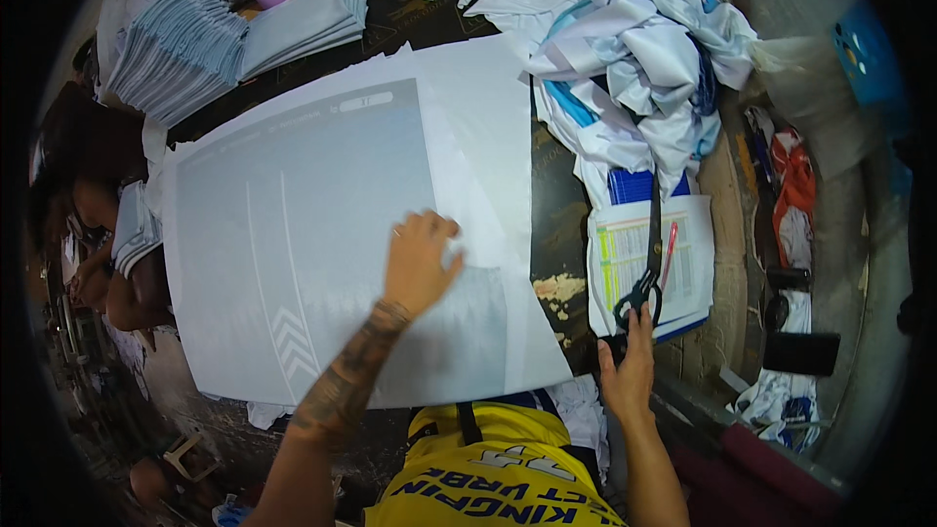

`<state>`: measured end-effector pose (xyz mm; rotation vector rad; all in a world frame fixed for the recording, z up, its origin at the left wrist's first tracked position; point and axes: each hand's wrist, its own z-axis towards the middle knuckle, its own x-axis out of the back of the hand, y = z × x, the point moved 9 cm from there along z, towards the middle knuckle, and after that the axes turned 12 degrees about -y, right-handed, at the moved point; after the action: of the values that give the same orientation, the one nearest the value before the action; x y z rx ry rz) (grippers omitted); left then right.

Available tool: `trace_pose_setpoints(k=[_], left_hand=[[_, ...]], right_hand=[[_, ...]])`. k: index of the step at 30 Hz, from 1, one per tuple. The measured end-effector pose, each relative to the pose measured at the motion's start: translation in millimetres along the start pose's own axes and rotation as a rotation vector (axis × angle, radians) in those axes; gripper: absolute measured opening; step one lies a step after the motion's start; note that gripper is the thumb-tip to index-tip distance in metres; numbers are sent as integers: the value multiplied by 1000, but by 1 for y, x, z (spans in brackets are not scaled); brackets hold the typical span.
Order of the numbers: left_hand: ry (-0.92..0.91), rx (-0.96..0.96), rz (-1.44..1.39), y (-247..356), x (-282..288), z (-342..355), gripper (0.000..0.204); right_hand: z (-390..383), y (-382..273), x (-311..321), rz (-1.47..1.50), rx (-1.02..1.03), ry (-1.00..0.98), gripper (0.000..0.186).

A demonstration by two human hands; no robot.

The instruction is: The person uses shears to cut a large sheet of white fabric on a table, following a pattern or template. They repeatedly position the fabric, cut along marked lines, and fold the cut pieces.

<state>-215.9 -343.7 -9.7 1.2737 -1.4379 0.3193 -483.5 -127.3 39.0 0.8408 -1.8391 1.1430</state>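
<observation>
Head: left fingers [427, 223] over smooth grey sheet [215, 263], right fingers [645, 319] on scissors [655, 249].

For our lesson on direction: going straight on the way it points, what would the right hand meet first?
Most likely the scissors: the right hand lies at their handle end, though depth makes contact hard to judge.

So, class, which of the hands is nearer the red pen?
Right. The right hand is at the scissors' handles, just below the pen; the left hand is over the grey sheet, farther left.
</observation>
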Motion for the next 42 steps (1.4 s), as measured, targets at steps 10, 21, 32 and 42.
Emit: trace_pose_setpoints(k=[10,21,32,42], left_hand=[[-724,-326,-928,108,-162,-191,28],[-207,292,-2477,-8,-301,-241,29],[-401,587,-2027,50,-252,-265,22],[-443,635,-1937,46,-252,-264,25]], right_hand=[[52,87,16,22,-150,39,37],[-275,81,-84,861,-334,-677,33],[-311,-9,-222,935,-201,-802,44],[-271,-26,-210,864,-293,-654,36]])
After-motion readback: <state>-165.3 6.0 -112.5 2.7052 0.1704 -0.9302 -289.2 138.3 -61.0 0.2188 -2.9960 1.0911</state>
